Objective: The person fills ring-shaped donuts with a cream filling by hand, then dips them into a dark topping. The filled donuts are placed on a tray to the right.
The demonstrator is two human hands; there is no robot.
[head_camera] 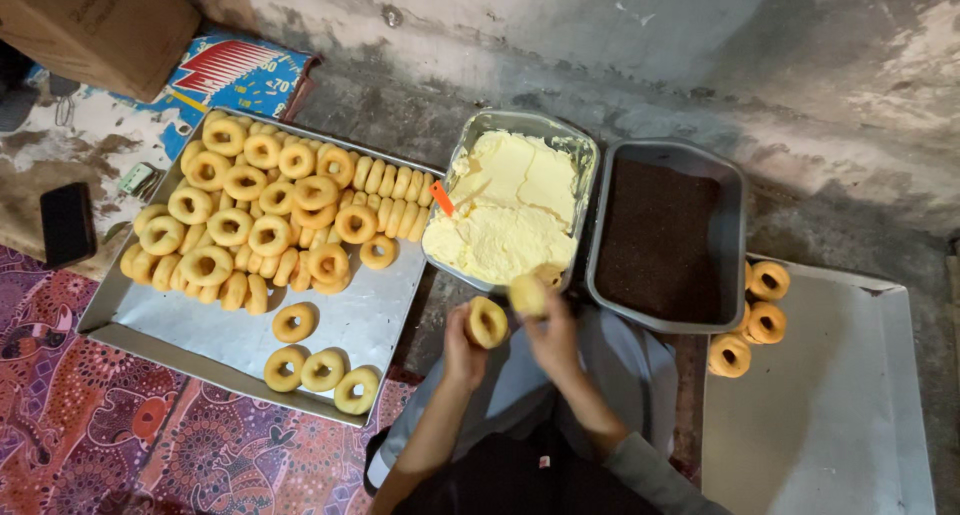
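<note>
My left hand (pixel 462 350) holds a plain ring doughnut (pixel 487 322) upright, its hole facing the camera. My right hand (pixel 553 333) grips a doughnut half smeared with pale cream (pixel 527 295), right beside the first one. Both hands hover just below a metal pan (pixel 585 155) filled with yellow-white cream (pixel 505 210), where an orange spatula (pixel 441 197) rests at the left rim. Another doughnut piece (pixel 549 273) lies at the cream pan's near edge.
A large metal tray (pixel 370 310) on the left carries several plain doughnuts (pixel 262 210). A pan of dark brown sprinkles (pixel 658 237) sits right of the cream. Three doughnuts (pixel 755 320) lie on a pale tray (pixel 830 395) at right. A black phone (pixel 67 223) and cardboard box (pixel 100 25) are far left.
</note>
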